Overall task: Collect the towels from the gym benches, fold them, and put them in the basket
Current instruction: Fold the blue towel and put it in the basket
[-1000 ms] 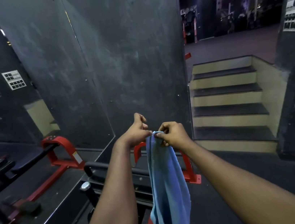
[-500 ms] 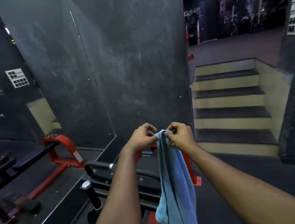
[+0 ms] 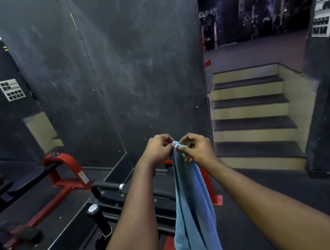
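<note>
Blue towel [image 3: 194, 216] hangs limp at centre above the red-framed worktop [image 3: 115, 197], top edge pinched by left hand [image 3: 159, 150] and right hand [image 3: 197, 149] fingers closed together; soft, light, best gripped at corners.

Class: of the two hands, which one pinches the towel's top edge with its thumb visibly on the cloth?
The right hand; its thumb presses the blue towel.

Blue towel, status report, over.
Left hand and right hand both pinching the top edge of the blue terry towel. Towel hanging free, not yet folded. Red-framed gym bench below; no basket in view.
</note>
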